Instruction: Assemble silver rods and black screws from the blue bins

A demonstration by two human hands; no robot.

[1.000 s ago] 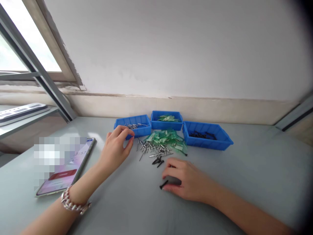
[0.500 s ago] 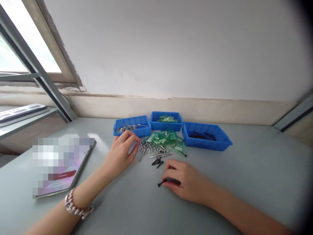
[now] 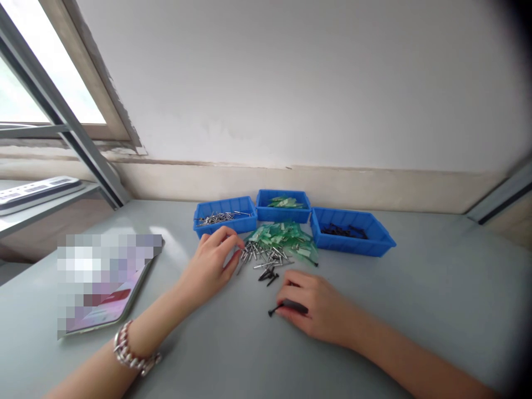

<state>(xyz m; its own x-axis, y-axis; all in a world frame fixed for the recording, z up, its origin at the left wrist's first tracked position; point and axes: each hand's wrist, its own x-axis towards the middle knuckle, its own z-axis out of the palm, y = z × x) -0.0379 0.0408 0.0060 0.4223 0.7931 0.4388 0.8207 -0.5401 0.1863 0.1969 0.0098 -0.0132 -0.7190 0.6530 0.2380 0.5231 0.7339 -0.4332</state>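
Note:
My left hand (image 3: 214, 263) is at the left edge of a pile of silver pop rivets (image 3: 268, 253). Its thumb and index finger curl together in a pinch; whatever is between the tips is too small to make out. Closer to me, my right hand (image 3: 310, 302) rests over the table, its fingers wrapped round black screws (image 3: 273, 311). One screw's head sticks out to the left, and the rest is partly hidden by the fingers. Several loose black screws (image 3: 270, 275) lie between the hands. Small green plastic packets (image 3: 278, 235) are heaped behind the rivets.
Three blue bins stand along the back: the left bin (image 3: 233, 225) with rivets, the middle bin (image 3: 286, 215) with green packets, the right bin (image 3: 353, 245) with black screws. A tablet-like device (image 3: 133, 296), partly blurred out, lies left. A power strip (image 3: 39, 193) sits on a side shelf.
My left hand has shifted slightly right and toward me at the rivet pile's edge. My right hand stays in place, still gripping the black screws.

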